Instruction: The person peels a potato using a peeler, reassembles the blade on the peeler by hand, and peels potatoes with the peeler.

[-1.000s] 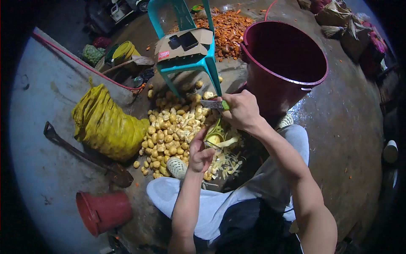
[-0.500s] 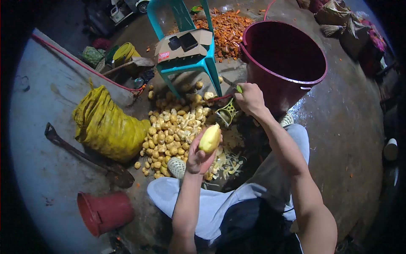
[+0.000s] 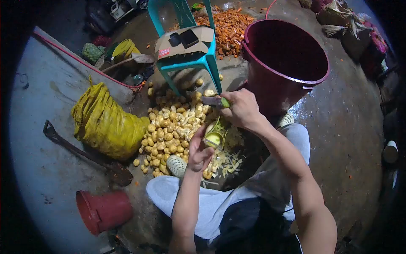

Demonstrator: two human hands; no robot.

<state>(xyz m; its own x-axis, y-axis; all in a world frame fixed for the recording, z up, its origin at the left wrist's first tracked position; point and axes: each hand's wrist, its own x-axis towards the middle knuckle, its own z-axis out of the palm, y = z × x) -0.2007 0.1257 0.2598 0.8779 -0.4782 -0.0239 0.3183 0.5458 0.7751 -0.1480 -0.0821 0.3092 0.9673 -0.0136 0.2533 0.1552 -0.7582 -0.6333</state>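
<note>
My left hand (image 3: pixel 201 150) is closed around a pale, peeled-looking potato (image 3: pixel 213 139), held over the pile. Against the potato lies a yellow-green peeler (image 3: pixel 220 127), which partly covers it. My right hand (image 3: pixel 242 109) is closed just above, gripping a knife with a green handle (image 3: pixel 225 102); its dark blade points left. The peeler's upper end runs under the right hand, so its grip there is partly hidden. Beneath my hands spreads a heap of potatoes (image 3: pixel 169 135), with thin peelings (image 3: pixel 230 163) on the floor beside it.
A large maroon tub (image 3: pixel 275 80) stands ahead right. A teal chair (image 3: pixel 207 63) holds cardboard (image 3: pixel 165 46) and a phone (image 3: pixel 188 38), with orange pieces (image 3: pixel 230 29) heaped behind. Left are a yellow sack (image 3: pixel 110 122), a long-handled tool (image 3: pixel 84 152) and a red bucket (image 3: pixel 112 209).
My right hand has come down and left, bringing the peeler onto the potato. The knife blade has swung to point left. My left hand has stayed nearly in place, its potato now partly covered.
</note>
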